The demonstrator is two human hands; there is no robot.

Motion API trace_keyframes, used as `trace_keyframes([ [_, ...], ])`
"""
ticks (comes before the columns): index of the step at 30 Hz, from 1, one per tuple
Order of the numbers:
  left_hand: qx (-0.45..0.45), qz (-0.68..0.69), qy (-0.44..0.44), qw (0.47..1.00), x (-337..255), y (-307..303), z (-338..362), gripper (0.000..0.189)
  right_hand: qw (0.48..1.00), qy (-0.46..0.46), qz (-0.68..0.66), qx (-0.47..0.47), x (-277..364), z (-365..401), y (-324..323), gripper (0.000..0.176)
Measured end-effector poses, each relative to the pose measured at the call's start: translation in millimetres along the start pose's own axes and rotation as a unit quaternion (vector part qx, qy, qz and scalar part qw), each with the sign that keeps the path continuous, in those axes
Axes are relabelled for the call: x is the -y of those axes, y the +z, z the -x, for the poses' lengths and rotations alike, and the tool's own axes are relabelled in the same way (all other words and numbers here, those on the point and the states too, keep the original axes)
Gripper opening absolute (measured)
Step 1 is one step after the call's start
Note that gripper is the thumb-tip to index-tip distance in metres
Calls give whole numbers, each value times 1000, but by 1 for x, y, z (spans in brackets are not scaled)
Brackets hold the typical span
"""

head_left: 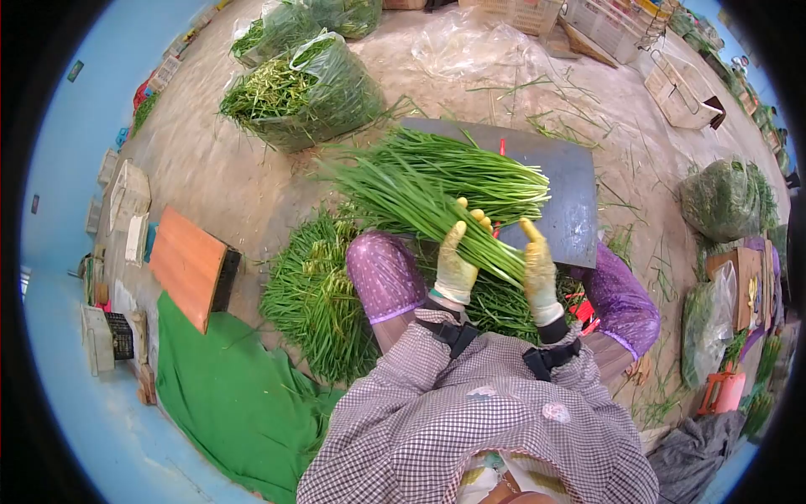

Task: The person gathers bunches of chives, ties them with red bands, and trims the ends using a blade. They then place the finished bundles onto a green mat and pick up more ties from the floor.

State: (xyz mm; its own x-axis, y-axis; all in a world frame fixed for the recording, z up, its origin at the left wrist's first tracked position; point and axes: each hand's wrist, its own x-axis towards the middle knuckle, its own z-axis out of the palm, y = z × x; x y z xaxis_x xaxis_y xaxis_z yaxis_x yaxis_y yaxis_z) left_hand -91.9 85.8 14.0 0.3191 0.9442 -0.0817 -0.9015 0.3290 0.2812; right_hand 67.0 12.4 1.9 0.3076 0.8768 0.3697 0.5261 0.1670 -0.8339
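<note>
My left hand (456,267), in a yellow-stained glove, is closed around a loose bunch of garlic chives (411,202), its thumb on the near side and fingertips showing beyond the stems. The leafy end points up and left. At the pale stem ends, my gloved right hand (539,267) stands with fingers stretched out, its palm side against or very near them. Behind the held bunch, a pile of garlic chives (478,168) lies on a dark metal board (571,189), stems to the right. More greens (319,294) are heaped on the floor to the left and between my knees.
Plastic bags of greens (327,101) stand at the back left, and another bag (726,202) sits on the right. An orange-brown board (189,265) and a green cloth (227,386) are at the left. Crates (680,92) stand at the back right. Loose leaves litter the floor.
</note>
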Motion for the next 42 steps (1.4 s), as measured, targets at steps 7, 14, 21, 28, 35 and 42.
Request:
trace_keyframes([
  [7,-53,-70,51,995,-4,-32,-9,39,975,-96,198,40,51,-19,-25,70],
  [14,-67,43,25,996,6,-8,-18,30,837,-140,467,249,30,-35,7,66],
  [21,-33,30,161,986,-90,-14,-93,29,821,-349,420,168,-6,-159,-22,59],
  [28,-436,-224,319,811,-142,-45,-125,47,755,-251,528,296,-104,-195,-2,51],
  [35,131,-812,268,503,-25,-13,-150,43,750,-284,523,288,-102,-198,3,46],
  [42,170,-908,173,343,29,-47,-170,69,809,-130,459,342,-87,-203,-44,49],
])
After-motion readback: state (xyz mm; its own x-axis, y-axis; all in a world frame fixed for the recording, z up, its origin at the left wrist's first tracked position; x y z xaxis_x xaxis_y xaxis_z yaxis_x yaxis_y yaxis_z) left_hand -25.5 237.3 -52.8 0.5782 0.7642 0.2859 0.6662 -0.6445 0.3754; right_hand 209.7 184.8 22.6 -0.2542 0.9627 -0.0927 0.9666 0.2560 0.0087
